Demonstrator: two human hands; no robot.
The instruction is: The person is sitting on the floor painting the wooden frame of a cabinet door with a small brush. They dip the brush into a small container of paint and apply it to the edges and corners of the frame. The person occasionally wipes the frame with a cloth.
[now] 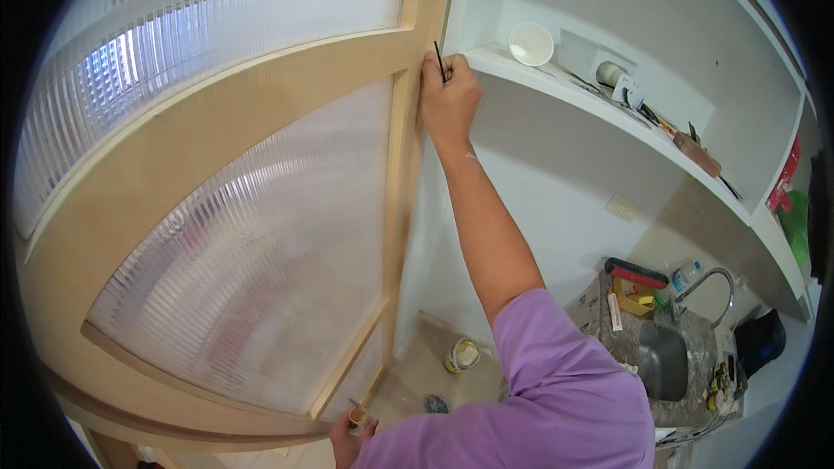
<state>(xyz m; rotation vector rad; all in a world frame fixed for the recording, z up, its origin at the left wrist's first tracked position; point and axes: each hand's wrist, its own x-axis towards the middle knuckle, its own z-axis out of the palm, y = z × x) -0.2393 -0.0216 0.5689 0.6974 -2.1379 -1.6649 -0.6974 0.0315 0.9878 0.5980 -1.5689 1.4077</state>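
Observation:
My right hand (450, 97) is raised to the upright of a light wooden frame (230, 104) glazed with ribbed translucent panels. Its closed fingers grip a thin black stick-like tool (440, 59), whose working end is hidden by the hand. Low in the view, by the frame's bottom edge, my left hand (349, 448) is wrapped round a small tan cup (357, 417). Something thin and pointed sticks up at the cup's rim; its kind is too small to tell.
Beside the frame, a white shelf (599, 104) holds a white cup (531, 43) and several tools. On the floor stands an opened bucket (462, 355). At lower right are a sink (662, 363), a curved tap (721, 282) and a cluttered counter.

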